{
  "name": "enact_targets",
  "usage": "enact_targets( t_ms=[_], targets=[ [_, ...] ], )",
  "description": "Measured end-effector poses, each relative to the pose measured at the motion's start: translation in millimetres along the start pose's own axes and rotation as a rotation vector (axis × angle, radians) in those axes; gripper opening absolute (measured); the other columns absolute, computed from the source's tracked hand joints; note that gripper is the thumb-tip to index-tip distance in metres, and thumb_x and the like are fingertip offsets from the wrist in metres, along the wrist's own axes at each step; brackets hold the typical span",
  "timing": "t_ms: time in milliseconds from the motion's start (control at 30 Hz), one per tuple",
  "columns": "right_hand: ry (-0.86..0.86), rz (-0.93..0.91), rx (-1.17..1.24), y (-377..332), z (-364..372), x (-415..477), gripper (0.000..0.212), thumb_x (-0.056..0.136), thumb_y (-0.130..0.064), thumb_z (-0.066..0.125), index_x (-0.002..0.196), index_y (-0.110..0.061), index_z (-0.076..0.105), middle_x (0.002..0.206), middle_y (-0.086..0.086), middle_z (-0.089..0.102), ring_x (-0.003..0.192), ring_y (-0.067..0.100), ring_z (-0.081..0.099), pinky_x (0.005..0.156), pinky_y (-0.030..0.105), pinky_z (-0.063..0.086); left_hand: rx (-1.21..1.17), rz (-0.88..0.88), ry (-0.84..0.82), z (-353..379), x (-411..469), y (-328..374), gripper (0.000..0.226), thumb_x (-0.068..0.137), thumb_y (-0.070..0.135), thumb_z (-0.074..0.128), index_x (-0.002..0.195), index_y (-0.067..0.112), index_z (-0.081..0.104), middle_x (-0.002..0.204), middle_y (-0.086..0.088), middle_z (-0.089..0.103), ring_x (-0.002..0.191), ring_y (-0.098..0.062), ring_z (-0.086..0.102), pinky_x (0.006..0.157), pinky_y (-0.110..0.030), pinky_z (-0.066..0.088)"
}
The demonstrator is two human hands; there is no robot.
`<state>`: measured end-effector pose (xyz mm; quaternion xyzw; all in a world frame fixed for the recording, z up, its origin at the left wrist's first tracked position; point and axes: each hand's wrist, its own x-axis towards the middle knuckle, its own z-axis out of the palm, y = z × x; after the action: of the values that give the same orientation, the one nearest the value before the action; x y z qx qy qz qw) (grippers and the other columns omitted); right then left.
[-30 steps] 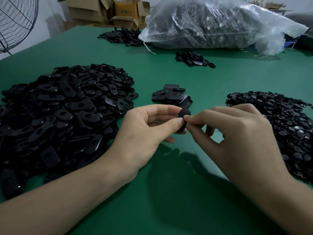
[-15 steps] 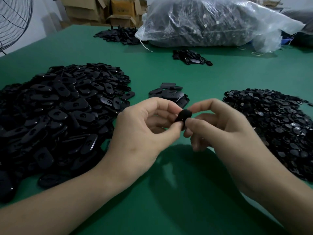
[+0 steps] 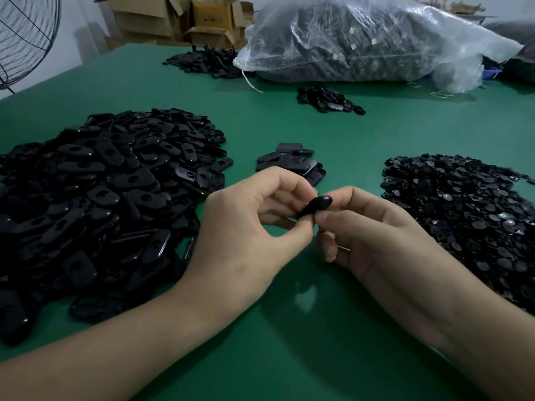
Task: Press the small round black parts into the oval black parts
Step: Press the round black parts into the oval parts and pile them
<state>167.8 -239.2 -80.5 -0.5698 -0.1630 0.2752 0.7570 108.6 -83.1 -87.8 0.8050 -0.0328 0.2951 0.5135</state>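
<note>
A: Where is the workpiece?

B: One oval part (image 3: 317,205), edge-on between both sets of fingertips, lifted off the green table (image 3: 289,328). The left hand (image 3: 249,227) pinches its lower end, thumb under and forefinger over. The right hand (image 3: 376,235) is curled onto its upper end, thumb and forefinger closing on it.

A: Why both hands?

B: My reading is that the left steadies while the right squeezes. The small round part itself is not visible. Whether it is hidden by fingers or already seated, I cannot tell.

A: And the stock?

B: The oval pile (image 3: 101,198) lies outboard of the left fingers, the round-part heap (image 3: 463,212) outboard of the right. Each supply probably sits by the hand that draws from it. A small cluster (image 3: 289,163) lies just beyond the fingertips, likely finished pieces dropped within easy reach.
</note>
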Motion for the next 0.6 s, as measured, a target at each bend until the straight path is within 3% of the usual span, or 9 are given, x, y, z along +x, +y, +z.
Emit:
enact_targets(
  t_ms=[167, 467, 600],
  targets=[
    [-0.020, 0.004, 0.035, -1.2, 0.1, -0.3, 0.016, 0.075, -0.009, 0.073, 0.090, -0.010, 0.068, 0.076, 0.009, 0.062, 0.057, 0.016, 0.056, 0.058, 0.023, 0.050, 0.076, 0.081, 0.031, -2.3, -1.2, 4.5, 0.031, 0.080, 0.002, 0.082, 0.092, 0.029, 0.072, 0.083, 0.011, 0.074, 0.080, -0.006, 0.074, 0.076, -0.013, 0.056],
    [-0.086, 0.044, 0.112, -2.5, -1.2, -1.2, 0.019, 0.071, -0.011, 0.075, 0.090, -0.012, 0.073, 0.084, 0.011, 0.068, 0.060, 0.017, 0.062, 0.063, 0.024, 0.054, 0.245, 0.306, 0.074, -4.6, -1.3, 3.6, 0.021, 0.082, -0.002, 0.080, 0.096, 0.013, 0.076, 0.089, 0.007, 0.073, 0.085, -0.002, 0.070, 0.081, -0.014, 0.054],
    [-0.086, 0.054, 0.122, -2.7, -2.0, -1.5, 0.021, 0.073, -0.008, 0.074, 0.093, -0.010, 0.072, 0.083, 0.010, 0.067, 0.060, 0.018, 0.062, 0.064, 0.024, 0.055, 0.286, 0.363, 0.068, -6.1, -1.1, 1.0, 0.016, 0.086, 0.000, 0.077, 0.097, 0.011, 0.076, 0.090, 0.006, 0.073, 0.086, -0.004, 0.070, 0.080, -0.020, 0.057]
  ],
)
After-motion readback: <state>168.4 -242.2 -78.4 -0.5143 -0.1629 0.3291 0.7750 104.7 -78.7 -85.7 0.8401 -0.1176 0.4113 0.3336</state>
